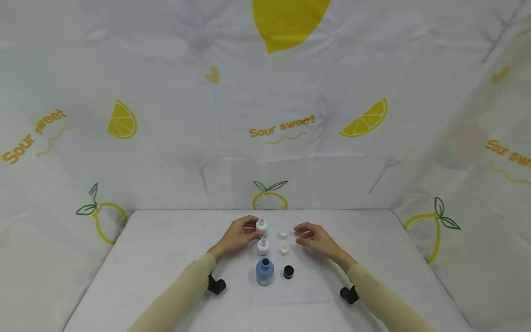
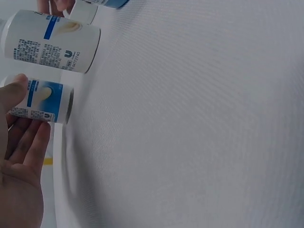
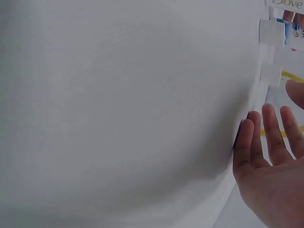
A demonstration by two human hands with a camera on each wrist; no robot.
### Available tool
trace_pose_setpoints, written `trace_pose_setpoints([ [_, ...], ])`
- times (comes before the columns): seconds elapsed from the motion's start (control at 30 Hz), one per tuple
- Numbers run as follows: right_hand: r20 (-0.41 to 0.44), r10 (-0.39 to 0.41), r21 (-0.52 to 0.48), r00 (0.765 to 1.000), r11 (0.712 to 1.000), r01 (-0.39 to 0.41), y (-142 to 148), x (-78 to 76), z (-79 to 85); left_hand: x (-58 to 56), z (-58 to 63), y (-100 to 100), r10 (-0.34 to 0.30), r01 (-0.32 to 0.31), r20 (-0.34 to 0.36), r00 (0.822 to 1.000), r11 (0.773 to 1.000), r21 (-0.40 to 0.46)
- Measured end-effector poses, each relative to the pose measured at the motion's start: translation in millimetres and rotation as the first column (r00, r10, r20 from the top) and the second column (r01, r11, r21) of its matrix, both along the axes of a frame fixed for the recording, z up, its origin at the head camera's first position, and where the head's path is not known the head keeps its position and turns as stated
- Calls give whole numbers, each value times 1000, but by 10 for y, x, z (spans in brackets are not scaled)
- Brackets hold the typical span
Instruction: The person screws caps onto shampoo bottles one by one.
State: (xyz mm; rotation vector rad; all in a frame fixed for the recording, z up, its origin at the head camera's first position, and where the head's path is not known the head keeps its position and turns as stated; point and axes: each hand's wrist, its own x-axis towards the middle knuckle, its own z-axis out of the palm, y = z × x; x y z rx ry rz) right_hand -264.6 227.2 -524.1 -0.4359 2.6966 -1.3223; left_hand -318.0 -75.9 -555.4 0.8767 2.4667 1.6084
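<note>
At the far end of a row of bottles, my left hand (image 1: 239,235) holds a small white bottle (image 1: 261,226) with thumb and fingers on either side. Its blue label faces the left wrist camera, where the bottle (image 2: 47,100) looks tipped sideways with the view. Right behind it in the row comes a second white bottle (image 1: 263,247), uncapped, then a blue bottle (image 1: 264,272) with an open neck. My right hand (image 1: 316,237) hovers at the right of a white cap (image 1: 283,234), fingers loosely bent and holding nothing. In the right wrist view its fingers (image 3: 270,128) are spread apart.
Nearer me lie another white cap (image 1: 284,250) and a black cap (image 1: 288,271), each to the right of a bottle. All stand on a white-covered table (image 1: 174,230). A lemon-printed curtain (image 1: 186,138) rises behind the table's far edge.
</note>
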Motion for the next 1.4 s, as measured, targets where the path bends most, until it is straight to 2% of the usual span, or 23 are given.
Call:
trace_pose_setpoints([
  [0.17,-9,35,4,999,999,-34,-74,-121,-53,19,25,-75,23,-23,-6,1000,1000,-9],
  [0.4,2,39,46,999,998,-39,-164,-253,-132,52,76,-154,39,-39,-16,999,998,-40],
  [0.67,-21,52,72,998,996,-50,-228,-306,-166,79,137,-187,46,-48,-37,998,998,-35],
  [0.77,-31,48,74,998,996,-45,-246,-319,-163,89,170,-202,54,-55,-26,998,998,-36],
  [1.07,-21,-4,58,1000,998,6,-299,-356,-46,98,225,-249,54,-55,-22,998,998,-32],
  [1.23,-47,9,-6,999,1000,-10,-350,-354,91,108,251,-240,47,-50,-59,997,998,-36],
  [1.4,-76,44,-68,996,996,-49,-421,-334,234,126,286,-220,50,-52,-41,998,997,-53],
])
